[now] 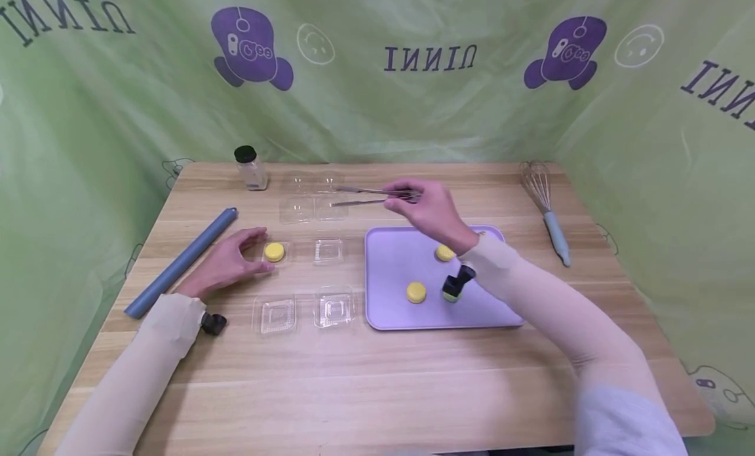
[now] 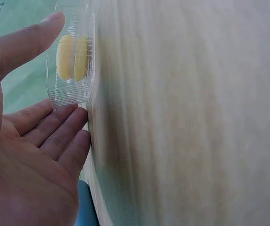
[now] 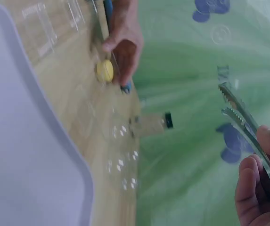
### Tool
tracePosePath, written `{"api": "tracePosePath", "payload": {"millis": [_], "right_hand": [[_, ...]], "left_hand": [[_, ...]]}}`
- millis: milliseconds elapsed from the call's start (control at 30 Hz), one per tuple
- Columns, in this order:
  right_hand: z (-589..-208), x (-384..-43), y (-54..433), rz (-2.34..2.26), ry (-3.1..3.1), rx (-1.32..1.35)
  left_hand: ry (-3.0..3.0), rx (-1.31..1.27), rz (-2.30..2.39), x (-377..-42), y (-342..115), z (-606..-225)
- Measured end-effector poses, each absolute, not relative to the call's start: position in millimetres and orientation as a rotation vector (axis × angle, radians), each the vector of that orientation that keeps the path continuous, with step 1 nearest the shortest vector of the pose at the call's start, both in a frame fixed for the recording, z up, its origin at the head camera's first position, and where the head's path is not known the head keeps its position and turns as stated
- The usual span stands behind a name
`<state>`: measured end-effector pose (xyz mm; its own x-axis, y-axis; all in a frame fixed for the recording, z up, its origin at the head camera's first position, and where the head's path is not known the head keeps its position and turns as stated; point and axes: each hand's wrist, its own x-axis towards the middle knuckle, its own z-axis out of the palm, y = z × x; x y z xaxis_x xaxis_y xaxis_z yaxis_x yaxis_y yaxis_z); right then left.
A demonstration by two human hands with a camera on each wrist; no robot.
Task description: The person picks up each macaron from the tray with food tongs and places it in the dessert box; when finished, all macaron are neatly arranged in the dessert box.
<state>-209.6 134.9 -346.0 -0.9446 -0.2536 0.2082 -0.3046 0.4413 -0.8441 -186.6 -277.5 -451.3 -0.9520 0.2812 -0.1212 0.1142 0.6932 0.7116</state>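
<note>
A yellow macaron (image 1: 274, 251) sits in a small clear plastic box base at the table's left. My left hand (image 1: 231, 261) is beside that box, thumb and fingers spread around it; in the left wrist view the fingertips lie at the clear wall of the box (image 2: 69, 96). My right hand (image 1: 429, 210) grips metal tongs (image 1: 371, 196) above the table, past the far edge of the tray. The two tong tips stand apart with nothing between them. On the lilac tray (image 1: 383, 246) lie yellow macarons (image 1: 415, 292) and a greenish one (image 1: 451, 296), partly hidden by the wrist camera.
Clear box bases (image 1: 328, 251) stand between hand and tray, with two more (image 1: 334, 309) nearer me. Clear domed lids (image 1: 297, 209) lie at the back, by a black-capped jar (image 1: 251, 169). A blue rolling pin (image 1: 183, 263) lies left, a whisk (image 1: 548, 213) right.
</note>
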Motion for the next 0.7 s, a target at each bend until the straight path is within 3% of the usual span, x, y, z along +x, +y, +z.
{"api": "tracePosePath", "payload": {"millis": [400, 700], "right_hand": [[-365, -197, 251, 1.501, -2.67, 0.236], [-392, -177, 308, 1.32, -2.83, 0.159]], "left_hand": [[2.683, 0.353, 1.083, -188, -275, -451], [2.688, 0.377, 1.062, -188, -277, -451]]}}
